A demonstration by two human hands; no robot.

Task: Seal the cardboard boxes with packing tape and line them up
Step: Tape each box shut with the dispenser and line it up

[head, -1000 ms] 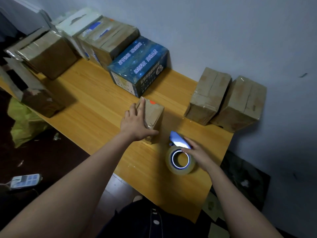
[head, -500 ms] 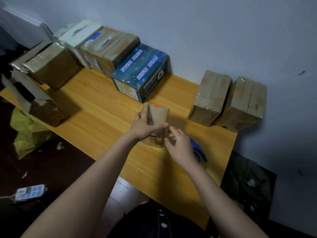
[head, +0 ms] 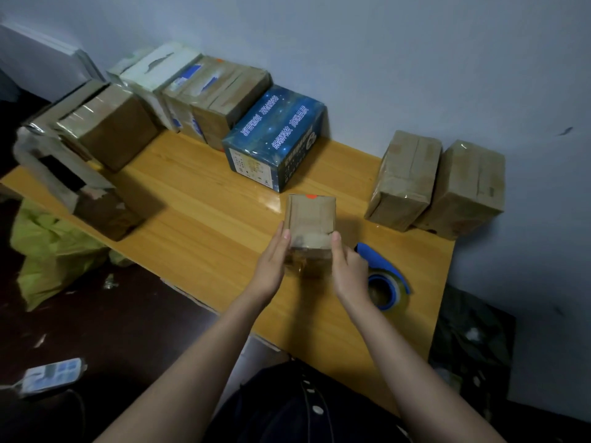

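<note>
I see a wooden table [head: 198, 199] set against a pale wall [head: 383, 59], with a blue printed box [head: 275, 135] and taped brown boxes [head: 406, 177] along the back. The small cardboard box [head: 311, 215] stands near the front edge. The left hand [head: 271, 263] presses its left side with straight fingers. The right hand [head: 350, 273] lays a thumb on the right side; its other fingers are hidden, so I cannot tell their grip. The tape dispenser [head: 383, 276] lies just beside it.

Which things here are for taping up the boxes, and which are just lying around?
For the job: small box held between left hand and right hand; tape dispenser; blue box; taped brown boxes.
Lying about, on the floor: yellow-green bag; phone.
</note>
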